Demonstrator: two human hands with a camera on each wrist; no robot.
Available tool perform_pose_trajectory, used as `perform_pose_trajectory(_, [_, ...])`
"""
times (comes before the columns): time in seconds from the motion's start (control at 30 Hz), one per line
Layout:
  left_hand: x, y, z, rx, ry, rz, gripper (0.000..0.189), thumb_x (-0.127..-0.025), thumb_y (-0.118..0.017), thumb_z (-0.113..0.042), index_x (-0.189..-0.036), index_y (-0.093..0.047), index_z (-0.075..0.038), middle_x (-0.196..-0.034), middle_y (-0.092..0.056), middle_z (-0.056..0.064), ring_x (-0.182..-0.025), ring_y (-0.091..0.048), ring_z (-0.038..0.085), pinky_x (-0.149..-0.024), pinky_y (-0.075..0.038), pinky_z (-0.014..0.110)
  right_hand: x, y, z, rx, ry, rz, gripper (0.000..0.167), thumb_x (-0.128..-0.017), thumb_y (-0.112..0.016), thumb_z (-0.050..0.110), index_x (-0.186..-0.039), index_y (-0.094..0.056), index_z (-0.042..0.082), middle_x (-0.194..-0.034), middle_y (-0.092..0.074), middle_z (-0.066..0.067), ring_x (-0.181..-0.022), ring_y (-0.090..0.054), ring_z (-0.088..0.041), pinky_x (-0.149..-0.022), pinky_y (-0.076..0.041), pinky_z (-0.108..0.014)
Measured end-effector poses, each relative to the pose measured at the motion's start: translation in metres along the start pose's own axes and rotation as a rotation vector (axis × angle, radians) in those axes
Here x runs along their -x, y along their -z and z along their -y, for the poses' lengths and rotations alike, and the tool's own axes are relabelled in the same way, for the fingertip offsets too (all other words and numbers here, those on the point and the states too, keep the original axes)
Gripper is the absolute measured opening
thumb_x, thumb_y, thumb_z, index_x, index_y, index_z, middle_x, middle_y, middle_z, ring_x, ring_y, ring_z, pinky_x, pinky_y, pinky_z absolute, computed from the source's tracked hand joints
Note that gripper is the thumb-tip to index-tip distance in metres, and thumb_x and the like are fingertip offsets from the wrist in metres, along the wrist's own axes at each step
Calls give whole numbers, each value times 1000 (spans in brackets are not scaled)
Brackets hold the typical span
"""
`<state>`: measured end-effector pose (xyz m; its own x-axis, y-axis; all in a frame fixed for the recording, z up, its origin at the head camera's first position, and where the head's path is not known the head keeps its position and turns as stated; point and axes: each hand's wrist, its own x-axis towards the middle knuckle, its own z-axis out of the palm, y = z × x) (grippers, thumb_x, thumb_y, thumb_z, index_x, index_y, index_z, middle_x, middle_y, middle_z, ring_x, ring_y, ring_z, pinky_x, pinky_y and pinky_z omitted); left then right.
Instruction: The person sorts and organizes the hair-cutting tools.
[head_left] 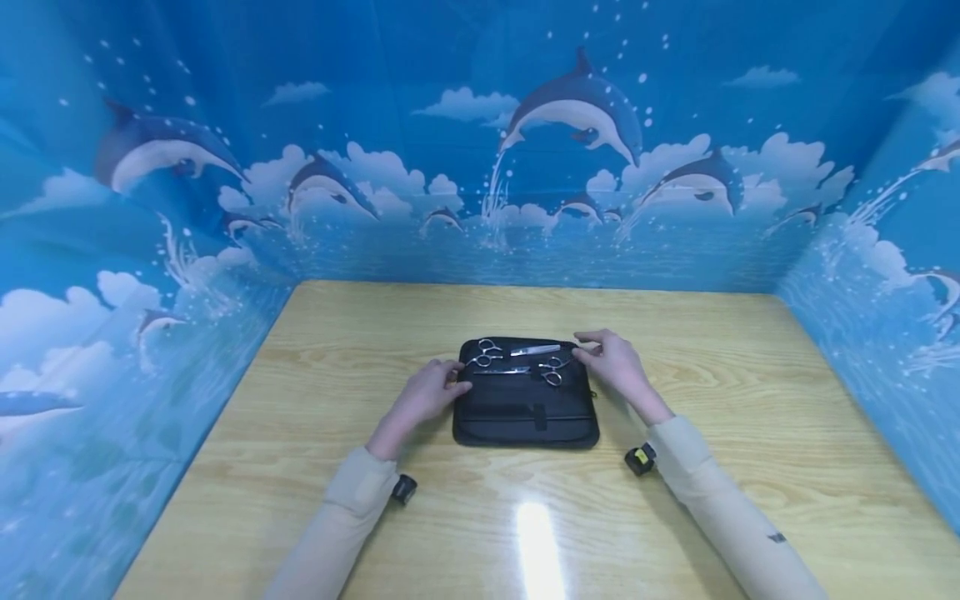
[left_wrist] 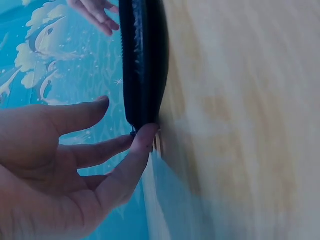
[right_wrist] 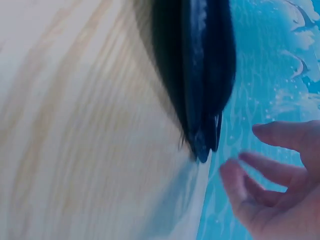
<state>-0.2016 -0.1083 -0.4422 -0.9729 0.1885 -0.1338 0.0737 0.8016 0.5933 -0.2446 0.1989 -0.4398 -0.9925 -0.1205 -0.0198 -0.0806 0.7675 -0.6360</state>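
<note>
- The black case [head_left: 495, 402] lies flat on the desk [head_left: 360, 333] in front of me, between my two hands, with its scissor-bearing face turned up, presumably so that everything on it can be reached from above.
- My left hand [head_left: 427, 392] is at the case's left edge. In the left wrist view a fingertip touches the corner low down, near the desk, while my thumb stands off higher up; the hand is partly spread and has no pinch on anything. I'd take that low finger as a way to steady the edge or get a little beneath it.
- My right hand [head_left: 617, 362] is by the far right corner, fingers loosely bent and thumb apart. The right wrist view shows a gap between my fingertips and the case, so I hold nothing there. To my mind it is placed to match the left hand, one on each side.
- The upper scissors [head_left: 536, 351] have their handles to the left and the lower scissors [head_left: 502, 372] have theirs to the right, I think so that the finger rings don't crowd each other. Whether loops hold them down I cannot tell.
- A dark tab [head_left: 540, 417] sits toward the case's near side, perhaps as a fastening; it is too small to be sure.
- A black device [head_left: 403, 489] sits at my left wrist and a second device [head_left: 640, 459] at my right, both on the inner side, likely to face the fingers' work.
</note>
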Motion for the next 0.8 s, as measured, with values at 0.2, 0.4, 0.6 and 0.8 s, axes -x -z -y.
perform_pose_trajectory(0.2, [-2, 8, 6, 119, -15, -13, 49, -106, -54, -27, -142, -51, 7, -123, -66, 23, -114, -63, 36, -104, -49, 50, 6, 8, -12, 10, -45, 68, 65, -105, -54, 28, -154, -30, -7, -152, -37, -34, -139, -37, -51, -116, -31, -60])
perform_pose_trajectory(0.4, [-9, 13, 3, 318, 48, 13, 65, -110, -34, -44, -154, -33, 3, -156, -39, 24, -145, -36, 39, -121, -27, 51, 13, 7, -12, 51, -48, 156, 70, -107, -48, 33, -154, -22, -13, -156, -23, -37, -145, -18, -55, -119, -17, -63])
perform_pose_trajectory(0.6, [-18, 12, 1, 415, 74, 27, 69, -110, -29, -48, -154, -33, 5, -159, -34, 25, -148, -31, 40, -123, -23, 50, 16, 0, -9, 57, -57, 220, 77, -106, -50, 41, -157, -18, -7, -159, -23, -33, -145, -26, -51, -119, -22, -61])
perform_pose_trajectory(0.8, [-28, 6, -3, 559, 115, 13, 62, -111, -32, -40, -151, -38, 7, -155, -40, 26, -145, -37, 40, -122, -26, 50, 14, -5, -6, 56, -24, 190, 72, -106, -52, 38, -156, -25, -6, -156, -29, -32, -143, -29, -51, -118, -26, -60])
